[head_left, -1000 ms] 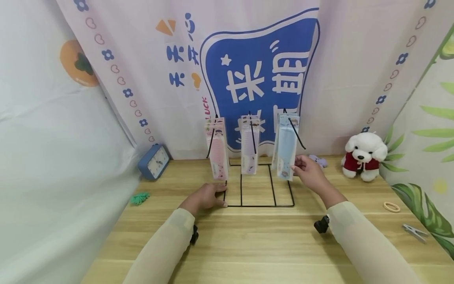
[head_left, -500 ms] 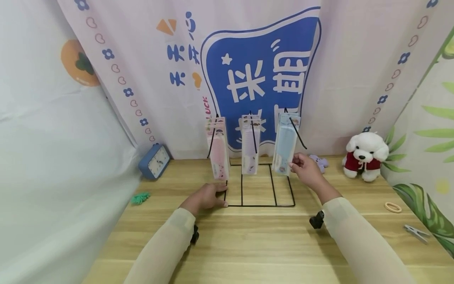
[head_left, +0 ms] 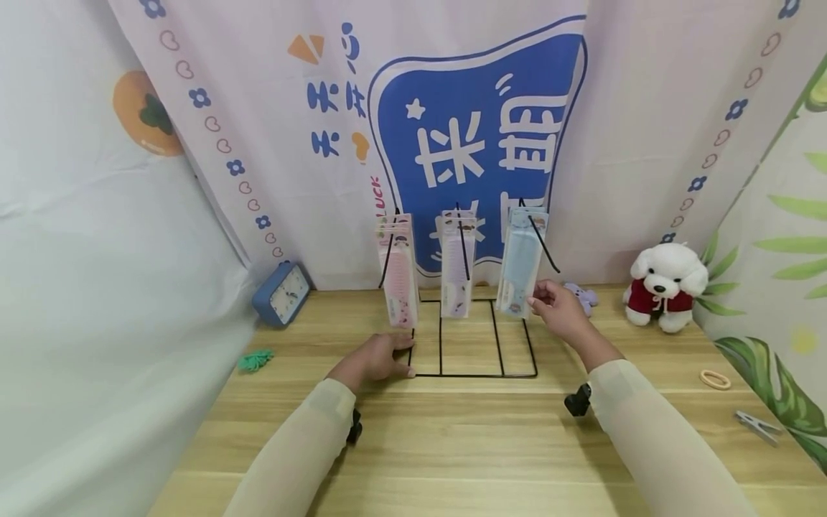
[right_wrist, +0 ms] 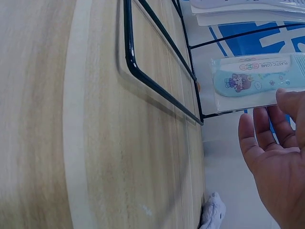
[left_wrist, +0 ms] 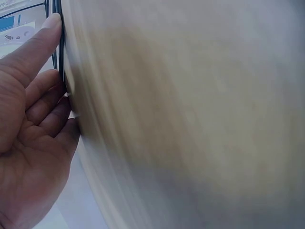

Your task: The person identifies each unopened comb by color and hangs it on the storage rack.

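Observation:
A black wire display rack (head_left: 472, 375) stands on the table with three groups of packaged plastic combs hung from its hooks. Pink packs (head_left: 399, 287) hang on the left, purple packs (head_left: 454, 294) in the middle, and blue comb packs (head_left: 519, 258) on the right. My right hand (head_left: 563, 314) pinches the lower right edge of the front blue comb pack (right_wrist: 257, 81), thumb on its face. At the rack's left base wire rests my left hand (head_left: 377, 357), thumb and fingers spread apart. In the left wrist view its fingertips (left_wrist: 53, 21) touch the dark wire.
Left of the rack are a blue clock (head_left: 281, 294) and a green yarn-like bundle (head_left: 255, 360). To the right sit a purple toy (head_left: 584, 298), a white plush dog (head_left: 665, 287), a wooden ring (head_left: 715, 379) and a grey clip (head_left: 757, 426). A printed curtain hangs behind.
My right hand has moved slightly left and back, and the front blue comb pack has swung back in line with those behind it. The left hand has stayed at the rack's base.

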Demonstrator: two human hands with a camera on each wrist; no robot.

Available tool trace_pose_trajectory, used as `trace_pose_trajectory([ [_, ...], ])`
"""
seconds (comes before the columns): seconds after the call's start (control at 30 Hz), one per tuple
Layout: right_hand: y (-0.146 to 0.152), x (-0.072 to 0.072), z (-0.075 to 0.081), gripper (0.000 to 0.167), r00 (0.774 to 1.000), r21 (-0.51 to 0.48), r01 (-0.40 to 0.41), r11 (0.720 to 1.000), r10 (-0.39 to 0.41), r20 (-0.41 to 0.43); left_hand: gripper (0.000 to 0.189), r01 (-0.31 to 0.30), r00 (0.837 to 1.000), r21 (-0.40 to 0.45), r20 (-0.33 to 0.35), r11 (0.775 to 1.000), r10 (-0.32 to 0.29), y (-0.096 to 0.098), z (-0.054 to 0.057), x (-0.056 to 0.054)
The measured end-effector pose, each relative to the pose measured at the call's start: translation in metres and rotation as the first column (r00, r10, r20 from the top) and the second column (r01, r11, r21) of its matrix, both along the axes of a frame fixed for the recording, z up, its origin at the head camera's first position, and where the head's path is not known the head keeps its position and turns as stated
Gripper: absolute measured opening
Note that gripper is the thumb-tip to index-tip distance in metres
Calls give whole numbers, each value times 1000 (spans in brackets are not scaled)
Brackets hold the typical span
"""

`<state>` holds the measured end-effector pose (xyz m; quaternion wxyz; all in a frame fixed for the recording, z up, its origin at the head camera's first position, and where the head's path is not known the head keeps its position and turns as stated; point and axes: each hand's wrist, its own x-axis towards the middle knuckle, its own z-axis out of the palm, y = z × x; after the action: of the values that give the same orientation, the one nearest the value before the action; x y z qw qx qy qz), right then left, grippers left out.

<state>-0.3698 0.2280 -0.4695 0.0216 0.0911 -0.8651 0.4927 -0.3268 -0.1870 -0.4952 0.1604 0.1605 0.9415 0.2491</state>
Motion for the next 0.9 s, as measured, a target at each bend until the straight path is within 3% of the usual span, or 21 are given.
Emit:
trace_pose_trajectory([
  [0.9, 12, 2, -7, 35, 1000, -2, 16, 1000, -16, -23, 79, 11, 1000, 1, 5, 1000, -11, 0, 3, 0],
])
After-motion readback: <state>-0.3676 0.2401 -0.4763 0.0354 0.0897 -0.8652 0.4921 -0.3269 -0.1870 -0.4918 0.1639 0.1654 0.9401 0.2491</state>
